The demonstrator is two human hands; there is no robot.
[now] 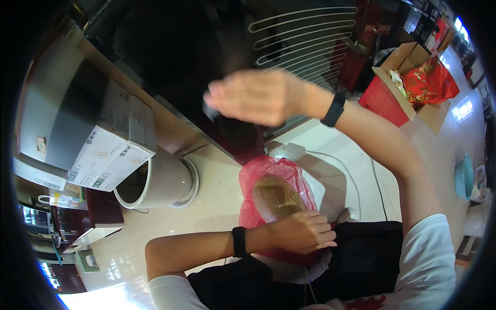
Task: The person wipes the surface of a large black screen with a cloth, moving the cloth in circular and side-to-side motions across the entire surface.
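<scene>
A red mesh bag (248,186) lies before me, with a brownish oval thing (277,195) showing in it. My left hand (304,232) lies across the bag's near part, its fingers curled in on the red netting; the fingertips are partly hidden. Raised beyond the bag, my right hand (255,97) is blurred, fingers together and pointing left, in front of a dark glossy surface (162,46). A small pale patch shows under its fingertips; whether it is something held cannot be made out. Each wrist wears a black band.
To the left, white printed cartons (112,159) overhang a large white pot (166,186) on a saucer. Pale looped lines (306,23) cross the dark panel. At right stand an open cardboard box (391,93) with a red bag and a teal basin (463,176). Cables (378,186) cross the tiled floor.
</scene>
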